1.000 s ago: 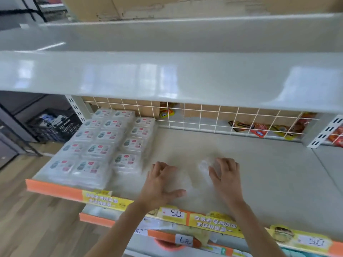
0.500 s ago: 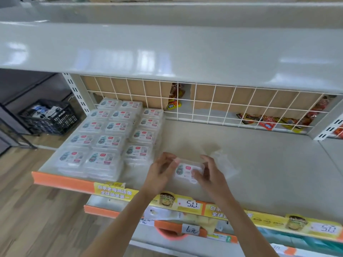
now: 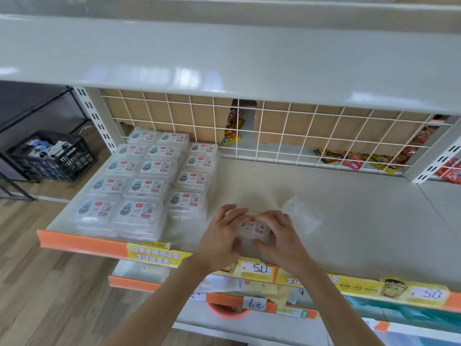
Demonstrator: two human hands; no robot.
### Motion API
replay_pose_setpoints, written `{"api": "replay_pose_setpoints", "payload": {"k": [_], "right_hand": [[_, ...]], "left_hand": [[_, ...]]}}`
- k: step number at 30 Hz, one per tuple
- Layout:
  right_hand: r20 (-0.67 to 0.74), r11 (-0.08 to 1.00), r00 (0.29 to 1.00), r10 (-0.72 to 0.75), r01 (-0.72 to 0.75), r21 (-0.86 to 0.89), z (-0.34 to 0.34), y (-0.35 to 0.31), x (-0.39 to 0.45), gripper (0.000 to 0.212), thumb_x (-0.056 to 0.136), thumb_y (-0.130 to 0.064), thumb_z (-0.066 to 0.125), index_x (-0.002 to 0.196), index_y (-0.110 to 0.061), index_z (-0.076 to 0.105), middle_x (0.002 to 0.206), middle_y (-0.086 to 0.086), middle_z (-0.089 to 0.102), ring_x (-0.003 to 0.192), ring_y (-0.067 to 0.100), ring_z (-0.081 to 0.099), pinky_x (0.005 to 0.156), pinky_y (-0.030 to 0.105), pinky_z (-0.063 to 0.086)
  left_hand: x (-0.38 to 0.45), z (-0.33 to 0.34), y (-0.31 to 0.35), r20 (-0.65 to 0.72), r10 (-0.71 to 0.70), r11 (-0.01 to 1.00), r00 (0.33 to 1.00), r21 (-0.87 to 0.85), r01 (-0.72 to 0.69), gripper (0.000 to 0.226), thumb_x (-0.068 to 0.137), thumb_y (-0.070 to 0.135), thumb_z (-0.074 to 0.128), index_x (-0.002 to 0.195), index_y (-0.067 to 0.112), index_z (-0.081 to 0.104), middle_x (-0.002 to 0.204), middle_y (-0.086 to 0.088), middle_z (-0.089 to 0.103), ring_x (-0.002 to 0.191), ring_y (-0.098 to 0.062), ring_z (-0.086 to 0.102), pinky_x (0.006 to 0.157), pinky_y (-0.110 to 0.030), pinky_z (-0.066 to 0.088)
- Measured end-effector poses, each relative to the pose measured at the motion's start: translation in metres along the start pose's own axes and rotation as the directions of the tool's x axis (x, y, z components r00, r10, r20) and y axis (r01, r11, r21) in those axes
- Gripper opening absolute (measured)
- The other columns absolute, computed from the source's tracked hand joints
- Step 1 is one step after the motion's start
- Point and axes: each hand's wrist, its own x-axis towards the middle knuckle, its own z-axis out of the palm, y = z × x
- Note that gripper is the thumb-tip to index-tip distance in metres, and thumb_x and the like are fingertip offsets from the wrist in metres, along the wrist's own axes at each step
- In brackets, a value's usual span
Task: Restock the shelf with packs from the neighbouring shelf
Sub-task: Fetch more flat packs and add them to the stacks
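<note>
While both hands, left hand [image 3: 222, 236] and right hand [image 3: 279, 236], grip a pack [image 3: 257, 228], bare shelf [image 3: 361, 221] spreads rightward.

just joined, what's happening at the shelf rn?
A person is restocking by hand. Both hands, left hand and right hand, hold one clear plastic pack with a printed label, near the front edge of the grey shelf. Stacks of matching packs fill the shelf's left end in three columns; the held pack is just right of them. Crumpled clear wrap lies beside the right hand.
</note>
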Motion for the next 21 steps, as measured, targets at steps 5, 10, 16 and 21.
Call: {"api": "replay_pose_setpoints", "payload": {"k": [5, 10, 16, 21], "right_hand": [[0.126, 0.961, 0.964, -0.235, 0.250, -0.121, 0.018, -0.016, 0.009, 0.047, 0.073, -0.043, 0.057, 0.114, -0.021, 0.061, 0.107, -0.004, 0.054, 0.102, 0.012, 0.033, 0.088, 0.016, 0.026], [0.159, 0.915, 0.936, -0.313, 0.342, -0.215, 0.059, -0.055, 0.027, 0.046, 0.083, -0.042, 0.057, 0.125, -0.026, 0.054, 0.121, -0.001, 0.045, 0.108, 0.018, 0.035, 0.095, 0.025, 0.033], [0.175, 0.953, 0.946, -0.272, 0.289, -0.086, 0.066, -0.066, 0.029, 0.046, 0.086, -0.046, 0.043, 0.121, -0.018, 0.057, 0.118, 0.002, 0.045, 0.103, 0.015, 0.051, 0.086, 0.023, 0.041], [-0.130, 0.962, 0.969, -0.209, 0.180, -0.205, 0.019, -0.019, 0.018, 0.022, 0.079, -0.020, 0.053, 0.095, -0.012, 0.065, 0.096, 0.003, 0.058, 0.085, 0.020, 0.053, 0.070, 0.034, 0.052]], "left_hand": [[-0.018, -0.062, -0.013, -0.117, 0.080, 0.988, 0.990, 0.137, -0.064, 0.037, 0.065, -0.006, 0.049, 0.092, 0.011, 0.067, 0.105, -0.001, 0.063, 0.108, -0.021, 0.046, 0.087, -0.032, 0.046], [-0.029, -0.111, -0.036, -0.252, -0.060, 0.986, 0.966, 0.136, 0.096, 0.033, 0.070, -0.009, 0.046, 0.090, 0.007, 0.067, 0.094, -0.005, 0.064, 0.093, -0.021, 0.049, 0.079, -0.027, 0.042], [-0.026, -0.092, -0.023, -0.227, -0.083, 0.993, 0.970, 0.065, 0.100, 0.026, 0.078, 0.001, 0.045, 0.092, 0.008, 0.065, 0.092, -0.004, 0.062, 0.093, -0.016, 0.050, 0.079, -0.020, 0.041], [-0.009, -0.044, -0.001, -0.141, -0.040, 0.999, 0.989, -0.024, 0.037, 0.029, 0.071, -0.003, 0.049, 0.093, 0.009, 0.065, 0.092, -0.004, 0.061, 0.088, -0.016, 0.049, 0.076, -0.017, 0.038]]}}
